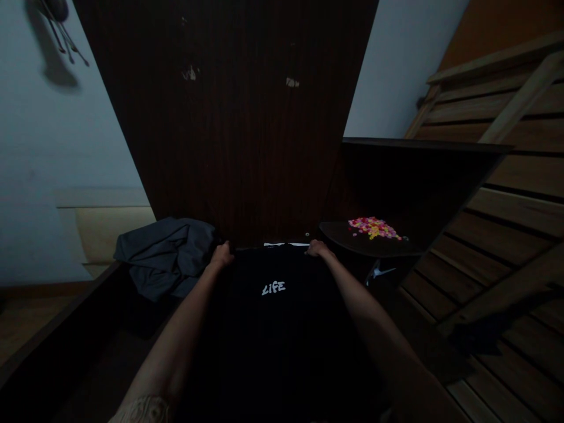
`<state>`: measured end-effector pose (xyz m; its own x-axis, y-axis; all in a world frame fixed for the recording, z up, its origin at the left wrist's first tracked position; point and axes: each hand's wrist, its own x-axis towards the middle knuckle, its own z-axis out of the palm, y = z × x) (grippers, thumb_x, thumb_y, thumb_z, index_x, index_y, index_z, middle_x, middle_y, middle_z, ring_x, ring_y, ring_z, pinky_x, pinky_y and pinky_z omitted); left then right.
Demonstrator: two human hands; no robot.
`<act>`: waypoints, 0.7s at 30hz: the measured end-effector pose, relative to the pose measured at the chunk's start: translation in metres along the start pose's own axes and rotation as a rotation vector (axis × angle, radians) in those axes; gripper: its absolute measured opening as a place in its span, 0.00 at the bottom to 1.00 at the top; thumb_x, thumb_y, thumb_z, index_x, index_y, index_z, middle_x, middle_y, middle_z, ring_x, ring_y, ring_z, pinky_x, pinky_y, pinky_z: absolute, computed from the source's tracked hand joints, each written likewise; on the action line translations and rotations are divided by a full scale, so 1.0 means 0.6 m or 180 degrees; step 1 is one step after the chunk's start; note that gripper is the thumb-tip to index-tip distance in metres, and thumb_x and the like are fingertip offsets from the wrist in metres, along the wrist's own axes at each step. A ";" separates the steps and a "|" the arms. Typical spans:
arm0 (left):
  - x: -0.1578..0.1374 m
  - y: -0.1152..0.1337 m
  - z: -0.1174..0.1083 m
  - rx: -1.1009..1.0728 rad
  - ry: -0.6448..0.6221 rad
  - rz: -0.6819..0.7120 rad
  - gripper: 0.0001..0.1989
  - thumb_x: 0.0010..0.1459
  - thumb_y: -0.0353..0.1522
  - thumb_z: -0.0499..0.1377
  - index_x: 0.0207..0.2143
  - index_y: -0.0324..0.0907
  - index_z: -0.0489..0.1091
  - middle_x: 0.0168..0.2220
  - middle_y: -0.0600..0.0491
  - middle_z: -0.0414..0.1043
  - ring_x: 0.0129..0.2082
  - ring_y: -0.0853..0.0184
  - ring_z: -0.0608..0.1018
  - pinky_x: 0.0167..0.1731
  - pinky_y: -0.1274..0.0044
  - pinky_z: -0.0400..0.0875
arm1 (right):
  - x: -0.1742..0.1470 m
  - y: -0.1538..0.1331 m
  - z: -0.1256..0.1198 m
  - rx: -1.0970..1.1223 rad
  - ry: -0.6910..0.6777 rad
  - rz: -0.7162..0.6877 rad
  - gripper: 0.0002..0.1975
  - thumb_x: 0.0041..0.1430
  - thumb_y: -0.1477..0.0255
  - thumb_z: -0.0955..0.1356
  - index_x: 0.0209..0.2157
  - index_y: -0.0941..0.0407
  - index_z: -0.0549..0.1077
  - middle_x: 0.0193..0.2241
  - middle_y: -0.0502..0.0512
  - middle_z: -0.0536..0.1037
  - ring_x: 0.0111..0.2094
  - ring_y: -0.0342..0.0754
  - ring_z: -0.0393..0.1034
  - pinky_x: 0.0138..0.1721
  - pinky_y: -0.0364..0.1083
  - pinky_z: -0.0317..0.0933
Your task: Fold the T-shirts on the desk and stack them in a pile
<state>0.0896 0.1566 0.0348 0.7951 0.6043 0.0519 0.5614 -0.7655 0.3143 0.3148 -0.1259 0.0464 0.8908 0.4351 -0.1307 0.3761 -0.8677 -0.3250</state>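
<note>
A black T-shirt (273,335) with small white lettering near its far end lies spread out in front of me. My left hand (221,254) is closed on its far left corner. At the far right corner, my right hand (318,248) grips the cloth with bent fingers. Between the two hands, a thin white strip (286,244) shows beyond the shirt's far edge. Crumpled grey cloth (170,255) lies just left of my left hand. The shirt's lower part fades into the dark, and its outline there is hard to make out.
A tall dark wooden panel (233,117) stands right behind the shirt. To the right, a rounded dark shelf (335,235) holds a heap of pink, red and yellow pieces (374,227). Wooden slats (506,223) rise at the far right. A dark raised edge (57,323) runs along the left.
</note>
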 end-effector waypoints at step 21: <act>-0.004 0.060 0.048 0.0404 0.0316 0.0534 0.14 0.58 0.27 0.53 0.45 0.39 0.73 0.50 0.39 0.70 0.54 0.51 0.67 0.52 0.64 0.61 | 0.003 -0.040 0.036 -0.0022 0.0387 -0.0787 0.07 0.64 0.68 0.66 0.38 0.54 0.75 0.43 0.59 0.78 0.49 0.53 0.70 0.49 0.48 0.57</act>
<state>0.1147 0.1211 0.0190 0.8568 0.4801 0.1883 0.4525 -0.8750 0.1721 0.3017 -0.0993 0.0339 0.7957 0.6022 0.0652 0.5872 -0.7405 -0.3268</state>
